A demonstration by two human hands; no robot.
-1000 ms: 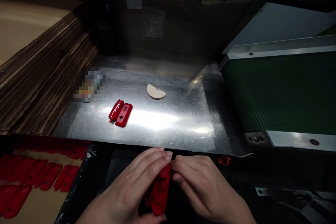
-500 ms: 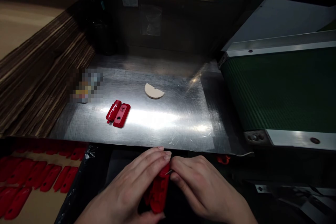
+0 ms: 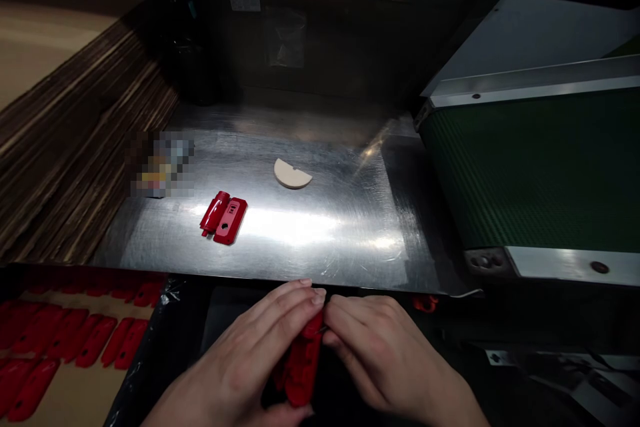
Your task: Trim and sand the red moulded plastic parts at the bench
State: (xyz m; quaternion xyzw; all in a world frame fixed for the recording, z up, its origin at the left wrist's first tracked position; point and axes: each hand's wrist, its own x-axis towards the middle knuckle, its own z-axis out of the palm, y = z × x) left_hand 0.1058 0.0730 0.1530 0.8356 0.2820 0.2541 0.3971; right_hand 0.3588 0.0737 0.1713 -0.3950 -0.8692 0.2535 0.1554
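Both my hands are low in the view, just below the front edge of a steel table (image 3: 260,240). My left hand (image 3: 240,353) is closed around a glossy red plastic casing (image 3: 303,367), which stands nearly upright. My right hand (image 3: 385,353) pinches a thin metal pin (image 3: 324,329) at the casing's top end. The fingers hide much of the casing's upper part. Out of reach on the steel sit a two-part red plastic piece (image 3: 223,219) and a cream half-disc (image 3: 293,174).
A pixelated, unreadable item (image 3: 160,167) lies at the table's left. Stacked corrugated cardboard (image 3: 85,133) rises beyond it. A green conveyor belt (image 3: 540,167) runs along the right. Several red casings lie in rows on a cardboard sheet (image 3: 75,340) at lower left.
The whole view has drifted slightly up and left as my head moved. My hands stay together on the casing, and the pin shows less between my fingers.
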